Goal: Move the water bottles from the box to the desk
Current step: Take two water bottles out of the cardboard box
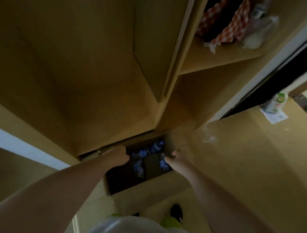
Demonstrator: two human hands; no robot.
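Your left hand [118, 153] and right hand [172, 159] seemingly gripping the box [152, 185] rim, bottles [139, 167] inside, cupboard [79, 50] overhead.

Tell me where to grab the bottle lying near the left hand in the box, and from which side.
Take that water bottle around its body, coming straight down from above. It seems to lie on its side in the open-topped cardboard box, whose walls block any sideways approach. The left hand already sits on the rim next to it, so it is probably the nearer one. The dim, blurry frame hides finer detail.
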